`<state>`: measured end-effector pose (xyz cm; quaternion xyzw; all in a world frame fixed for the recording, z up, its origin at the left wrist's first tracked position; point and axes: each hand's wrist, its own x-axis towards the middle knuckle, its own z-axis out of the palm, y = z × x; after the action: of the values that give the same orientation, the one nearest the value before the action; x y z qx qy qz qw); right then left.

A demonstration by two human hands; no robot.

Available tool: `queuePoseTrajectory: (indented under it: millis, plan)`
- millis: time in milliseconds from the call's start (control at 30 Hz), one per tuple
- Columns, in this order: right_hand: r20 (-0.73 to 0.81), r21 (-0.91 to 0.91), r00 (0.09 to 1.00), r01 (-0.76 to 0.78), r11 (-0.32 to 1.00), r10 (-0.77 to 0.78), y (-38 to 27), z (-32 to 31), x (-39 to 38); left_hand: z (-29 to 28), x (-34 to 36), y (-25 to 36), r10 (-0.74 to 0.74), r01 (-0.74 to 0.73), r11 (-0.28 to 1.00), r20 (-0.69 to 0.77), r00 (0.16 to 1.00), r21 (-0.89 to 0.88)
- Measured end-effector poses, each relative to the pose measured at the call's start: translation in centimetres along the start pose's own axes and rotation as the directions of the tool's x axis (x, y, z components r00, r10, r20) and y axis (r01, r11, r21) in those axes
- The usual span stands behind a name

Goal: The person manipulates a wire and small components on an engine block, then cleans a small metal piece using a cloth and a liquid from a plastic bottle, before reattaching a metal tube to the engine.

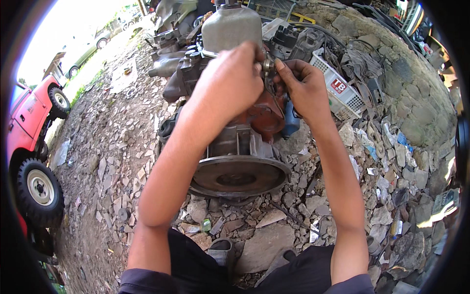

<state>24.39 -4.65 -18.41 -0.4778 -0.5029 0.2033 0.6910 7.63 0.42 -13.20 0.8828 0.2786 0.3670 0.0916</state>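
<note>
An engine stands on the ground in front of me, with a grey metal cover (232, 29) on top and a round, dark flywheel plate (240, 177) facing me. My left hand (232, 76) is closed at the engine's upper right side; its fingertips are hidden behind the hand, so what they grip cannot be made out. Beside it, my right hand (307, 88) pinches with thumb and bent fingers at a small, brass-coloured metal fitting (268, 66). A thin line runs down from that fitting. Below the hands shows a reddish-brown engine part (267, 115), with a blue cylinder (291, 120) to its right.
A white plastic crate (338, 88) with dark parts stands right of the engine. More engine parts (174, 59) lie behind on the left. Broken stone and litter (264, 242) cover the ground around my feet. A red vehicle (32, 117) is parked at far left.
</note>
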Motion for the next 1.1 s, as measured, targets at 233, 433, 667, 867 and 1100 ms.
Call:
queuePoseTrajectory:
  millis: [233, 433, 667, 867, 1100]
  plan:
    - [-0.006, -0.250, 0.993, 0.112, 0.962, -0.117, 0.9, 0.7, 0.3, -1.5, 0.8, 0.3, -0.232, 0.286, 0.930, 0.235, 0.944, -0.231]
    - [0.051, -0.129, 0.994, 0.103, 0.986, -0.097, 0.3, 0.0, 0.2, -1.5, 0.2, -2.0, -0.239, 0.311, 0.893, 0.242, 0.940, -0.326]
    - [0.102, -0.061, 0.994, -0.041, 0.997, 0.047, -1.4, -1.0, 0.8, -0.2, -2.2, 1.1, -0.273, 0.450, 0.882, 0.626, 0.731, -0.141]
    - [-0.029, -0.254, 0.980, 0.181, 0.950, -0.195, 0.7, 0.2, 1.1, 6.1, -3.8, 0.1, -0.288, 0.511, 0.747, 0.487, 0.825, -0.425]
    - [0.018, -0.175, 0.964, 0.264, 0.948, -0.265, 0.2, -0.1, 1.0, 8.3, -3.7, -0.2, -0.283, 0.480, 0.714, 0.416, 0.864, -0.511]
